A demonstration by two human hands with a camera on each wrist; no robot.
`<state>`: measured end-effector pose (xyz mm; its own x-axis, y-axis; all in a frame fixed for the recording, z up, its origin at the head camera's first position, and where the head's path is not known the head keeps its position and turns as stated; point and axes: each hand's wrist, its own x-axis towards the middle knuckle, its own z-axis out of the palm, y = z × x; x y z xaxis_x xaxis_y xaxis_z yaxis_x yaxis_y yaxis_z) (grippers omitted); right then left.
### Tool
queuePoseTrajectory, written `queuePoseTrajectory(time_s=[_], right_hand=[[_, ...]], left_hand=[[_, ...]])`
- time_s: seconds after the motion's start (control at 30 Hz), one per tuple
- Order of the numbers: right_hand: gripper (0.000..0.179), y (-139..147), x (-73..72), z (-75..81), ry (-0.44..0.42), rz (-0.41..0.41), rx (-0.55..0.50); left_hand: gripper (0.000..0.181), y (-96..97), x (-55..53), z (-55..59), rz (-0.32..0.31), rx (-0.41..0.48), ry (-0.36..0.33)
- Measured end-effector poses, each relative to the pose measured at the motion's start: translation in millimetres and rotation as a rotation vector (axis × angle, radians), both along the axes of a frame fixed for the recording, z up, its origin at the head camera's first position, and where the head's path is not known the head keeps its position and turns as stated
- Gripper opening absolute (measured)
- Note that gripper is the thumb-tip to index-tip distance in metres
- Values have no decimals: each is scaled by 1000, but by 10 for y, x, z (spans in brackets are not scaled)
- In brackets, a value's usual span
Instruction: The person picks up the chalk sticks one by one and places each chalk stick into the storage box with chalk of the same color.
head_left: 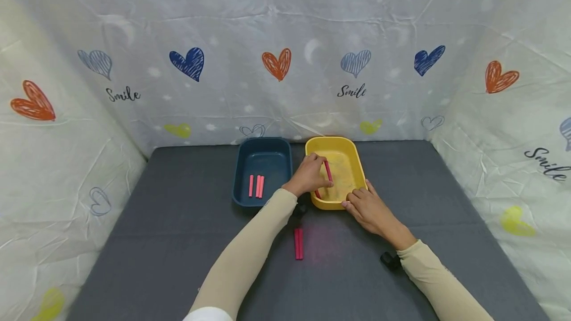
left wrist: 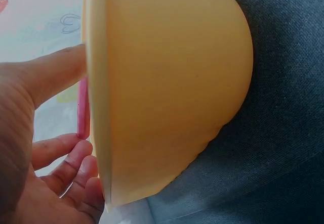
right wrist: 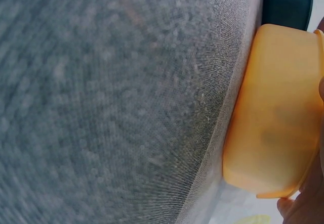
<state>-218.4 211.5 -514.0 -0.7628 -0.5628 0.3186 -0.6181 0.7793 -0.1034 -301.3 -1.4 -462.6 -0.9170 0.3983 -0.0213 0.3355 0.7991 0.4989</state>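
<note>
My left hand [head_left: 309,174] reaches over the left side of the yellow tray [head_left: 332,206] and pinches a dark pink chalk stick [head_left: 328,170] between thumb and fingertips. In the left wrist view, the chalk [left wrist: 82,107] shows behind the tray's rim. Another red stick [head_left: 317,194] lies in the tray, partly hidden by that hand. At the near right corner, my right hand [head_left: 371,209] grips the tray's rim. Several lighter pink chalk sticks [head_left: 259,186] lie in the dark blue tray [head_left: 263,151] to the left.
Two dark pink sticks [head_left: 299,243] lie side by side on the grey cloth [head_left: 178,241], nearer me than the trays. A pink dusty smear [head_left: 324,244] marks the cloth beside them. Behind the trays hangs a white printed curtain [head_left: 308,103].
</note>
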Motion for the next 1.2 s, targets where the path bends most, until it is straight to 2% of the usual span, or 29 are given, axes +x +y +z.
queuePoseTrajectory(time_s=[0.23,0.47,0.6,1.0,1.2], right_hand=[[22,-2,-6,1,21,-1,4],[21,-7,-5,4,15,-5,-1],[21,-8,-3,2,15,-4,-2],[20,-15,16,10,4,-6,-11],[20,-16,11,-1,9,-7,-7]], left_hand=[[74,67,-28,-28,1,-92,35],[78,102,-9,-77,-11,-229,95],[79,102,6,-93,-21,-277,118],[79,120,23,-111,-30,-324,133],[79,92,9,-126,-51,-302,137]])
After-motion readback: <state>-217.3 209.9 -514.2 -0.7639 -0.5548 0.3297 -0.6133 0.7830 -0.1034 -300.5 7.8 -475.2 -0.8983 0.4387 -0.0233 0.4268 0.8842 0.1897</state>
